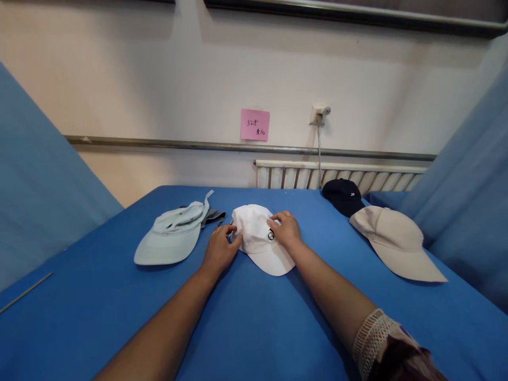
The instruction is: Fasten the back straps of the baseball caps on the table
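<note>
A white baseball cap (254,227) with dark lettering on its front lies in the middle of the blue-covered surface (246,328), its brim angled toward the lower right. My left hand (222,247) grips the cap's left edge with curled fingers, the thumb near the crown. On the other side, my right hand (286,229) has its bent fingers on the right of the crown and partly covers the lettering. A pale blue cap (174,233) with a loose strap sits left of my left hand, with a dark grey cap (213,216) partly hidden behind it.
To the right lie a beige cap (392,238) and a navy cap (342,196). A thin stick (26,292) rests at the far left. Blue curtains (43,174) hang on both sides. Behind are a radiator (293,177), a rail (190,144), a plugged socket (317,115) and a pink note (255,125).
</note>
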`<control>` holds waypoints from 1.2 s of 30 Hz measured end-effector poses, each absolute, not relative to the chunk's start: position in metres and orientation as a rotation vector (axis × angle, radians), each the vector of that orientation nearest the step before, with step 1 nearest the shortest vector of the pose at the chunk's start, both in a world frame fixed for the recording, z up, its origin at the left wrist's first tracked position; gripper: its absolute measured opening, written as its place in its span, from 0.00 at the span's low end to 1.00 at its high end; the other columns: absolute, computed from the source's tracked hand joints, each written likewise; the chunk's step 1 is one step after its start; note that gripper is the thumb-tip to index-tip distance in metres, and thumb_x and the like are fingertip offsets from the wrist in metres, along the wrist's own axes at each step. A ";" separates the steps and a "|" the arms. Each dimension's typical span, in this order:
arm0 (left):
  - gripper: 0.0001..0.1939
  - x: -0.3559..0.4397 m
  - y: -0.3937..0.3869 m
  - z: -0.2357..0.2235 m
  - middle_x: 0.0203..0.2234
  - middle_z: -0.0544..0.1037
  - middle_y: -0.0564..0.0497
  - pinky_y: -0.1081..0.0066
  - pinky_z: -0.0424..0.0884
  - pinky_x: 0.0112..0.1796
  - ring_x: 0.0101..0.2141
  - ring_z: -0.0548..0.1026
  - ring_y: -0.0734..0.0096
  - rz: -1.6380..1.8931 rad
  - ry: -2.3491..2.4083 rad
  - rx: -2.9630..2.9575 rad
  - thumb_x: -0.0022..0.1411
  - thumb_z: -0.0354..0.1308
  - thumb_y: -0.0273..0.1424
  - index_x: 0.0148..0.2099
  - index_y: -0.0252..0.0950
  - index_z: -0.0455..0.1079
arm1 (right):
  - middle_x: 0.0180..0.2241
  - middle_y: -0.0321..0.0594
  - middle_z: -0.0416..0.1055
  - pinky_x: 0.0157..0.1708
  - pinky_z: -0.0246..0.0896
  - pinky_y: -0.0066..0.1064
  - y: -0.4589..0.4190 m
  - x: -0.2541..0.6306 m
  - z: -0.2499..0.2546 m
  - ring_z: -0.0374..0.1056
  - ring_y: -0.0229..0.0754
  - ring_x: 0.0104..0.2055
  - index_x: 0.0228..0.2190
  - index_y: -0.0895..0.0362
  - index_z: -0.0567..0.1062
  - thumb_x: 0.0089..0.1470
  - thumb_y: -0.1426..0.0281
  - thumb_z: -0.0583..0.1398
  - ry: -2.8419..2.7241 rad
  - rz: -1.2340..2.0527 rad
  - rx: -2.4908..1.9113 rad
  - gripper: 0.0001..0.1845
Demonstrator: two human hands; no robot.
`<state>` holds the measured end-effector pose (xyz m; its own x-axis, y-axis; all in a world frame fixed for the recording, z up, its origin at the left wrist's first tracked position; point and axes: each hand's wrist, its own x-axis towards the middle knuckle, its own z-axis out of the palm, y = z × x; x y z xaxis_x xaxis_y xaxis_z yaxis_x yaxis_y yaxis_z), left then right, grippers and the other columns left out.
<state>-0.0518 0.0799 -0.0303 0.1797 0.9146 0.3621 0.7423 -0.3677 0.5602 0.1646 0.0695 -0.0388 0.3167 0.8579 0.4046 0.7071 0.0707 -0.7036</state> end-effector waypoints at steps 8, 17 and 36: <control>0.16 -0.051 0.079 -0.029 0.44 0.78 0.43 0.63 0.69 0.45 0.43 0.75 0.58 0.933 1.611 2.152 0.57 0.55 0.35 0.45 0.34 0.73 | 0.25 0.35 0.70 0.33 0.59 0.31 0.052 0.177 -0.038 0.65 0.41 0.29 0.22 0.55 0.71 0.50 0.64 0.60 -1.117 0.253 -1.559 0.10; 0.07 -0.035 0.062 -0.029 0.27 0.78 0.51 0.68 0.67 0.33 0.30 0.75 0.66 0.733 1.445 2.139 0.56 0.54 0.34 0.31 0.37 0.70 | 0.19 0.32 0.67 0.27 0.59 0.30 -0.002 0.181 -0.055 0.63 0.38 0.23 0.22 0.54 0.69 0.48 0.58 0.61 -0.969 0.361 -1.498 0.14; 0.08 -0.026 0.047 -0.027 0.29 0.79 0.51 0.69 0.65 0.32 0.30 0.74 0.66 0.498 1.277 2.221 0.56 0.53 0.35 0.33 0.37 0.71 | 0.53 0.44 0.66 0.56 0.55 0.41 0.000 0.234 -0.052 0.61 0.48 0.56 0.49 0.53 0.72 0.47 0.75 0.57 -1.478 0.022 -1.687 0.25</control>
